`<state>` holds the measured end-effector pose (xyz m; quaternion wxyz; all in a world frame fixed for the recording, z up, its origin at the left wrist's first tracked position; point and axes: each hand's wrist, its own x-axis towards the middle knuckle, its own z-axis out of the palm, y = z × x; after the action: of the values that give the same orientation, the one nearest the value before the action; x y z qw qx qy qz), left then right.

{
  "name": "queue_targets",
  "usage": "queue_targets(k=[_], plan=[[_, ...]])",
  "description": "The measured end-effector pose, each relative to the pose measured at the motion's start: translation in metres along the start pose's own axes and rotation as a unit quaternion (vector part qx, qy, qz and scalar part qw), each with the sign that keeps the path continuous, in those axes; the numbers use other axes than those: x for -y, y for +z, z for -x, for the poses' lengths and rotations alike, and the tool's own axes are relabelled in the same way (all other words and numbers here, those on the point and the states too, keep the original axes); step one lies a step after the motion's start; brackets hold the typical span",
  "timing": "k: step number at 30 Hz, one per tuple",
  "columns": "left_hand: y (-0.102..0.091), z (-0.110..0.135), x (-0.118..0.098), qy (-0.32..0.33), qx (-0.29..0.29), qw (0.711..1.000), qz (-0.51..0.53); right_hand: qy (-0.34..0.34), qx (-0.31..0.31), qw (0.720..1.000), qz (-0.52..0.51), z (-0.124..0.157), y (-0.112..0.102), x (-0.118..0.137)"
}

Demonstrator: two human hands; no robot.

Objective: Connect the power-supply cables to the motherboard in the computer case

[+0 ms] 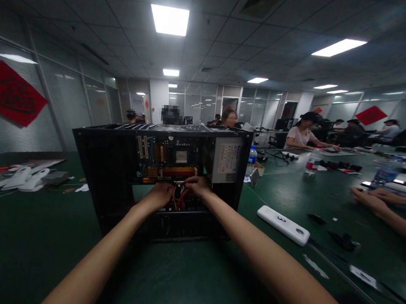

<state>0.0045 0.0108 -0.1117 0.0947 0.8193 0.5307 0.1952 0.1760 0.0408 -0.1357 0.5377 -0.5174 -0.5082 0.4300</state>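
Note:
A black computer case [87, 175] stands on the green table with its open side facing me. Inside are a motherboard [170, 147] with a square processor [181, 157], memory slots [178, 171] and a silver power supply [226, 161]. Both of my hands reach in at the board's lower edge. My left hand [161, 195] is closed, its fingertips beside a bundle of red and yellow cables [178, 198]. Opposite it, my right hand [198, 187] has its fingers pinched near the same edge. Whatever lies between the fingertips is too small and dark to name.
White plastic parts [28, 176] and papers lie at left. On the right are a white power bank [283, 224] marked 3, small black parts [344, 241], bottles [314, 160] and another person's hands [371, 198]. More people sit farther back.

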Motion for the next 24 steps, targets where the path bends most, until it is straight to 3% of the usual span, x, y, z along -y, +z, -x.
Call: queue_targets(k=[3, 7, 16, 24], plan=[[0.000, -0.001, -0.001, -0.004, 0.016, 1.000, 0.001, 0.071, -0.012, 0.996, -0.043, 0.008, 0.010, 0.004], [-0.001, -0.001, -0.003, 0.002, 0.025, 1.000, -0.002, 0.116, -0.044, 0.989, -0.082, 0.016, 0.023, 0.011], [0.002, -0.002, 0.000, 0.008, 0.013, 1.000, -0.012, 0.125, -0.088, 0.981, -0.117, 0.015, 0.028, 0.012], [0.002, -0.006, 0.004, 0.009, -0.037, 0.998, -0.045, 0.118, -0.083, 0.985, -0.096, 0.005, 0.029, 0.007]])
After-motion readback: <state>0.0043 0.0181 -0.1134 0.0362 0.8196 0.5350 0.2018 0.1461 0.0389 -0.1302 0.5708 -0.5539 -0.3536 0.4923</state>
